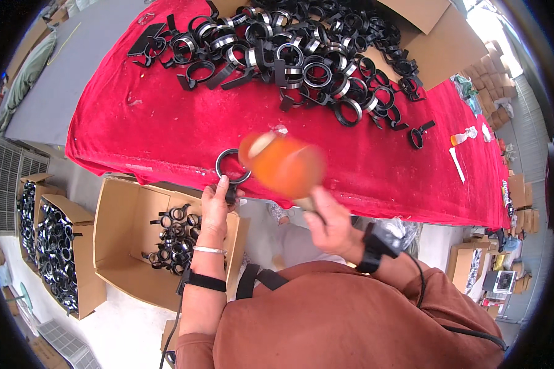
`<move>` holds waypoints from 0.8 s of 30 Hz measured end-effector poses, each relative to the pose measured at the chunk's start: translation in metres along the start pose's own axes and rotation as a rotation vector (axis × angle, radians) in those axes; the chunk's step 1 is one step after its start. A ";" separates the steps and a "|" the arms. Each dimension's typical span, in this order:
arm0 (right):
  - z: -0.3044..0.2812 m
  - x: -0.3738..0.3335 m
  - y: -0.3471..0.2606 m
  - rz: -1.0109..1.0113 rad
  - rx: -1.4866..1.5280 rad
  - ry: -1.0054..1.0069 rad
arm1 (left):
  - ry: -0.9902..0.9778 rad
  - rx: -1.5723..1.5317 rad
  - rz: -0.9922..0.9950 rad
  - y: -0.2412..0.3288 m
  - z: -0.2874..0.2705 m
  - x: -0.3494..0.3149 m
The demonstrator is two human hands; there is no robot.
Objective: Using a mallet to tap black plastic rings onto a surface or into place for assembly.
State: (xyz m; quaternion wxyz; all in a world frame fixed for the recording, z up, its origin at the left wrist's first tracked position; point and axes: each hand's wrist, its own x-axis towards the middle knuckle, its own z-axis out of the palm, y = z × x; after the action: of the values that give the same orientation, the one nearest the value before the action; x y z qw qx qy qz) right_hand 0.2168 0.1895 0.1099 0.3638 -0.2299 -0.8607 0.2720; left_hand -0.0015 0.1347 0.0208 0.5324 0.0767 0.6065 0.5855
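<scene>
Your left hand (215, 206) closed around a black ring clamp (231, 166) at the near edge of the red-draped surface (154, 132), your right hand (329, 222) gripping an orange mallet (283, 165), blurred, just beside the ring, heaped clamps (301, 55) beyond, cardboard box (126, 237) of clamps below.

The head of the orange mallet (282, 165) was blurred, so its exact shape could not be told, and its handle was mostly hidden inside the right hand (330, 222). The left hand (216, 206) covered the stem of the black ring clamp (232, 166). The pile of clamps (301, 55) was cut off by the upper edge. Small items (465, 136) at the right of the red cloth (166, 132) were too small to tell.
</scene>
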 end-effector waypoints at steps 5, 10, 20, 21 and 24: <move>0.007 -0.034 0.007 0.288 -0.207 -0.342 | 0.020 0.086 0.004 0.004 0.000 0.000; 0.007 -0.032 0.009 0.372 -0.127 -0.343 | -0.064 0.125 0.148 -0.024 -0.021 0.001; 0.007 0.026 -0.024 0.371 0.071 -0.294 | -0.077 0.286 0.239 -0.032 -0.020 -0.002; 0.013 0.033 -0.030 0.115 0.079 -0.140 | -0.065 0.247 0.261 -0.037 -0.021 -0.001; 0.024 0.043 -0.042 0.050 -0.076 -0.250 | 0.042 0.232 0.443 -0.066 -0.027 0.017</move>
State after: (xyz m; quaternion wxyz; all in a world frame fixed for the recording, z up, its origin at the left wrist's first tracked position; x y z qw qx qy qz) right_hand 0.1635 0.1762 0.1436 0.2381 -0.2291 -0.9030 0.2746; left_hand 0.0064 0.1093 -0.0477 0.3662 0.2560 0.6489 0.6159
